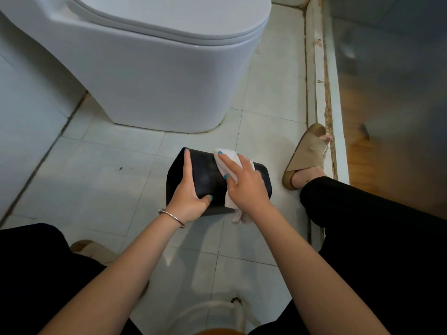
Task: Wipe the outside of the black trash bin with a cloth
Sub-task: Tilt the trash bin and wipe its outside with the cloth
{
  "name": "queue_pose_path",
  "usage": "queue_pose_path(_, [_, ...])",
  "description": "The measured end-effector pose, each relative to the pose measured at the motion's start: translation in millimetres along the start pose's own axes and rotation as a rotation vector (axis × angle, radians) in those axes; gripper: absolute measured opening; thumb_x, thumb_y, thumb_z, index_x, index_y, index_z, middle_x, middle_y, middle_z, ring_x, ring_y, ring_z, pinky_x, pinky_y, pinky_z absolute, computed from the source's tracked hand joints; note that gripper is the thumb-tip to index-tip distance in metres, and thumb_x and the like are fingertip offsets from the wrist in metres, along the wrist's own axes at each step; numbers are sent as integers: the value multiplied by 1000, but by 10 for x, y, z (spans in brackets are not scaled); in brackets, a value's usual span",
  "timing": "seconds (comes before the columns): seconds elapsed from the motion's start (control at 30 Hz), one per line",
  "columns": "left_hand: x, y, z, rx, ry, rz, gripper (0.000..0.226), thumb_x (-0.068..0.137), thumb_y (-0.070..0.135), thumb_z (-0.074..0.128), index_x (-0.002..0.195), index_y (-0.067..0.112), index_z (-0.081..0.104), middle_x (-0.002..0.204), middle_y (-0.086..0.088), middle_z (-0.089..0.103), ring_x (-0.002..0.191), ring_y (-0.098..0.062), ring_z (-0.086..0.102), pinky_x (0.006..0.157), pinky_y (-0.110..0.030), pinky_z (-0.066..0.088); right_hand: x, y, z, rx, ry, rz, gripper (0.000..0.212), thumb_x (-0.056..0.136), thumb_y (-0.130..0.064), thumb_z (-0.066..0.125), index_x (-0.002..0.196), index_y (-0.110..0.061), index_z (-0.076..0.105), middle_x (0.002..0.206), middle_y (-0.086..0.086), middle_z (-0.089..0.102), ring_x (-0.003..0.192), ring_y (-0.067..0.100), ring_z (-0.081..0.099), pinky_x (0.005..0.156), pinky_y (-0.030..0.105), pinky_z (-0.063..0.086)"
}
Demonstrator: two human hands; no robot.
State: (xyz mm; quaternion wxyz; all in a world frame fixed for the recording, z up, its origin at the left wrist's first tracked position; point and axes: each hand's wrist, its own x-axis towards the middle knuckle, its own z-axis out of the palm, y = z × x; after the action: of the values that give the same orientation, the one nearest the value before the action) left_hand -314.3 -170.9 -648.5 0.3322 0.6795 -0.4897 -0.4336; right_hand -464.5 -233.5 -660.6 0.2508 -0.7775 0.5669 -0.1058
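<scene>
The black trash bin (pixel 208 176) lies on the tiled floor in front of me. My left hand (pixel 188 197) holds its left side, fingers stretched along the top and thumb hooked around the near face. My right hand (pixel 244 182) presses a white cloth (pixel 227 160) flat against the bin's upper surface, fingers spread over it. One end of the cloth hangs off the near edge below my right wrist. The bin's opening is hidden from view.
A white toilet (pixel 150 68) stands just behind the bin. A raised white threshold (pixel 321 93) runs along the right, with wooden floor beyond it. My right foot in a tan sandal (pixel 304 155) rests beside the bin. A floor drain (pixel 235 299) sits near my knees.
</scene>
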Motion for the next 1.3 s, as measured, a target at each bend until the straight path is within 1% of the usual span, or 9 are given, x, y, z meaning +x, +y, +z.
queue_pose_path(0.2, [6,-38,-44,-64,7,-23,114,80,-3,68,149,36,-13,139,26,12,122,7,24,95,-15,33,93,408,-32,16,3,139,63,95,-20,44,143,-56,25,151,0,30,112,39,51,95,44,46])
queue_pose_path(0.37, [31,-26,-51,-156,-39,-59,118,79,-6,69,147,45,-14,139,23,18,123,-6,36,92,-22,44,207,772,-154,-4,-21,283,63,94,-15,43,146,-47,30,146,7,40,126,32,44,97,37,39])
queue_pose_path(0.57, [74,-21,-33,-111,-51,-26,119,78,-6,67,146,42,-18,141,20,19,116,-5,41,91,-21,44,251,691,-148,-43,-48,315,63,94,-14,42,148,-42,28,147,9,37,122,35,47,96,39,40])
queue_pose_path(0.7, [77,5,-5,-105,-72,12,121,76,-6,69,146,43,-17,154,14,13,125,-6,39,96,-23,45,287,516,-131,-27,-44,241,62,93,-18,44,146,-46,29,146,5,39,118,37,47,96,41,41])
queue_pose_path(0.87, [92,12,-2,-86,-86,5,121,76,-8,66,147,40,-18,150,10,23,111,-5,46,86,-17,44,301,88,-153,-46,-50,79,61,95,-16,43,146,-45,29,148,5,36,116,38,47,98,41,40])
queue_pose_path(1.03, [88,-48,-26,-79,-103,-10,121,75,-10,64,146,41,-19,127,15,43,106,-20,57,94,-43,50,304,-314,-31,-34,-40,-83,66,89,-15,42,145,-49,28,148,5,36,118,40,47,95,42,40])
queue_pose_path(1.1, [95,-101,-29,-76,-108,-7,121,73,-9,63,147,40,-18,119,18,42,97,-15,59,96,-50,48,267,-399,41,-38,-56,-111,68,89,-15,41,145,-51,25,151,5,32,121,42,43,92,44,41])
queue_pose_path(1.17, [90,-141,-23,-77,-110,-8,121,72,-10,64,148,38,-18,120,18,36,95,-5,52,98,-49,45,207,-408,88,-53,-60,-126,67,90,-15,41,145,-51,24,153,5,28,124,43,41,91,43,41])
queue_pose_path(1.3, [29,-118,55,-146,-113,-38,121,73,-13,64,147,36,-17,138,21,26,123,-5,41,102,-32,43,136,-276,120,-71,-64,-148,67,92,-18,40,143,-56,21,155,2,25,128,42,37,91,44,44])
